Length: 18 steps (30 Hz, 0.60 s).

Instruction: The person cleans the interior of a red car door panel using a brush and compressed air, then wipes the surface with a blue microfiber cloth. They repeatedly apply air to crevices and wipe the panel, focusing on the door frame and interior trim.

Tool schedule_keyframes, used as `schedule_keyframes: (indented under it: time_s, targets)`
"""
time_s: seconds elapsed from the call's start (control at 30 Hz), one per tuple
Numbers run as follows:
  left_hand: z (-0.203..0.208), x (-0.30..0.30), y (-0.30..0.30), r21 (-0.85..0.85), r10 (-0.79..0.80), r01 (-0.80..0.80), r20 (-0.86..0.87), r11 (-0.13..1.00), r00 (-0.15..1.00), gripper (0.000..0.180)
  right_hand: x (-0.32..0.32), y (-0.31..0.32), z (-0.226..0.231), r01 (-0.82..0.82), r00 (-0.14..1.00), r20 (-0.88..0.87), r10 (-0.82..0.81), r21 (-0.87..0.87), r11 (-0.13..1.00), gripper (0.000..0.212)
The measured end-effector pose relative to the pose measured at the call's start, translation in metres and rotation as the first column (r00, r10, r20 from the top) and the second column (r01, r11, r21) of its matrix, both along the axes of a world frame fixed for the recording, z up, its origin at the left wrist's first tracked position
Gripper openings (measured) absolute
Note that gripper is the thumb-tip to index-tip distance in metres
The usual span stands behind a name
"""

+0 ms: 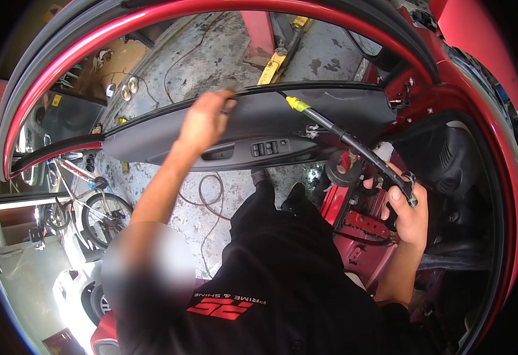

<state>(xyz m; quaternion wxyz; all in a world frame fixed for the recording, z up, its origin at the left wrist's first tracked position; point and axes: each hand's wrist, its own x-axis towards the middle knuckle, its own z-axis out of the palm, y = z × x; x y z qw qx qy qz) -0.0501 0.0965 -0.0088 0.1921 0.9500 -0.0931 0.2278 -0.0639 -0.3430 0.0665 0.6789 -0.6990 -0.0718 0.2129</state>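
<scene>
Left hand [204, 120] clamped on top edge of dark door trim panel [259, 127], apparently steadying it against red door frame [63, 65]. Right hand [409, 213] closed around black wiring harness [354, 145], seemingly kept clear of panel. Panel edge under left fingertips [226, 106]; harness running between right fingers and palm.

The door panel [253, 133] stretches across the middle, inside the door frame [93, 41], with the switch block [269, 148] on its face. The left hand [206, 118] is on the panel's top edge, left of the cable [342, 133]. The right hand [407, 213] is at the cable's lower end, right of the panel; a bicycle [90, 204] stands far left, below the panel.
</scene>
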Motion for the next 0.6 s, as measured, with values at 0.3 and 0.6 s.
schedule_keyframes:
  time_s: [0.3, 0.6]
  targets:
    - [0.025, -0.002, -0.001, -0.207, 0.065, -0.086, -0.104, 0.975, 0.992, 0.021, 0.001, -0.007, -0.005, 0.044, 0.999, 0.032, -0.043, -0.035, 0.998, 0.069]
    - [0.023, -0.004, 0.001, -0.176, 0.107, -0.139, -0.180, 0.975, 0.978, 0.024, 0.001, -0.003, -0.002, 0.047, 0.998, 0.046, -0.046, -0.031, 0.998, 0.070]
